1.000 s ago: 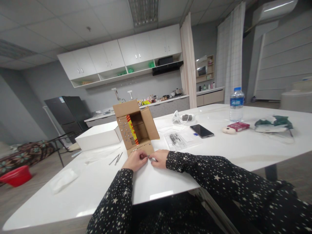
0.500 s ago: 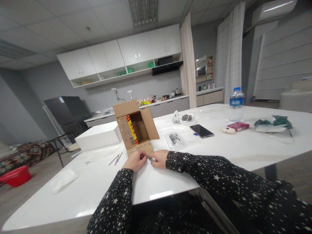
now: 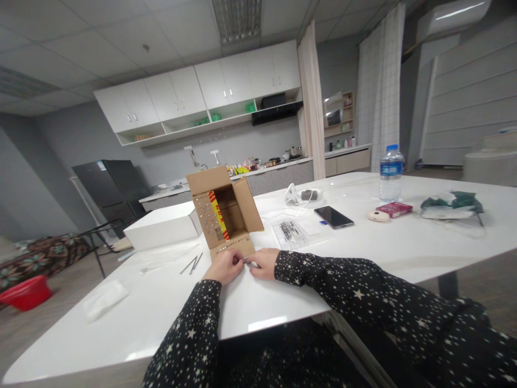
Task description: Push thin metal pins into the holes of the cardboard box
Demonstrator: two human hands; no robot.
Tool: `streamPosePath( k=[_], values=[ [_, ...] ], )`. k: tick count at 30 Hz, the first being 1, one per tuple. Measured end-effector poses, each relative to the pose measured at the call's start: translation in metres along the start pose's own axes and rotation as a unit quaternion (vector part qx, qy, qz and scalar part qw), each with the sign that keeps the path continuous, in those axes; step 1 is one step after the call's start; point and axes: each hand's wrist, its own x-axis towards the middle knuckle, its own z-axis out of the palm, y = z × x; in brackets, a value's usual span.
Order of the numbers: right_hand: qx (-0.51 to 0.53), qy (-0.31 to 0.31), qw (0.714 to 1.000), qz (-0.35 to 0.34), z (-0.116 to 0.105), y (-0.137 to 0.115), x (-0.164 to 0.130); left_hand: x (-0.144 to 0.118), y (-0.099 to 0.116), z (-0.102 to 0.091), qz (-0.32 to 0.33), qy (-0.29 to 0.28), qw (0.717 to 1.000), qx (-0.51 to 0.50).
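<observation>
Screw [image 3: 245,261] between both hands' grips.

Water bottle [image 3: 391,172], phone [image 3: 334,216], white box [image 3: 163,226] well apart on table [image 3: 404,242].

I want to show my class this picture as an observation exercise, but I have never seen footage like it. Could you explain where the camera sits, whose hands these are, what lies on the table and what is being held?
The camera is worn on a person's head, looking forward and down, so the starry sleeves belong to the wearer. There is no machine here, just two bare hands. The left hand and right hand meet on the white table, pinching a small metal piece between the fingertips; it is too small to identify. Just behind them stands an open cardboard box, its front flap dotted with rows of small studs. Left of it lies a flat white box and a few thin metal rods. To the right are a clear plastic bag, a phone, a water bottle and a small red packet. A kitchen fills the background.
</observation>
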Motion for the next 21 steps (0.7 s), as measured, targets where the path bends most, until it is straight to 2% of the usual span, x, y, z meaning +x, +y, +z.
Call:
streamPosePath(
  k=[21],
  values=[
    [0.005,-0.007,1.0,0.014,-0.004,-0.003,-0.001,-0.001,0.01,-0.002,-0.018,-0.006,0.997,0.08]
  ],
)
